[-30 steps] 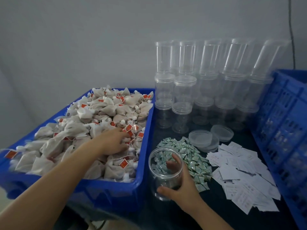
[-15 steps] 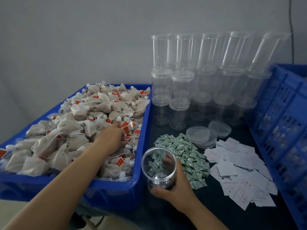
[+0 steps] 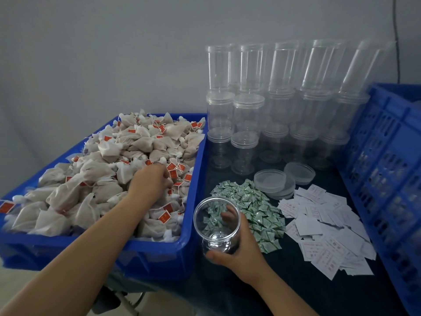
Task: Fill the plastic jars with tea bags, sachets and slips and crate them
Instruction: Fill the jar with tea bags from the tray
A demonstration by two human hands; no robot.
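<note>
A: Right hand wrapped round the open jar, thumb low across the front, fingers showing through the clear wall behind. Firm grip on it, standing upright on the dark counter, just right of the blue bin.

B: And in the jar?

A: Looks empty; only green seen through the wall. Left hand down in the bin, fingers curled into the heap of tea bags, near the red tags. Closed grip among them, but cannot tell how many bags caught.

B: Sachets?

A: Green-and-white sachets heaped just behind and right of the jar, touching the hand's side. Further right, white printed slips spread loose over the counter.

B: Lids?

A: Clear lids stacked behind the sachets, another one lying beside them. Beyond those, stacked jars against the grey wall, three tiers high, top row uncapped.

B: Crate?

A: Blue slatted crate at far right of the jar, past the slips, hard against the counter's edge. Contents not readable from here.
</note>
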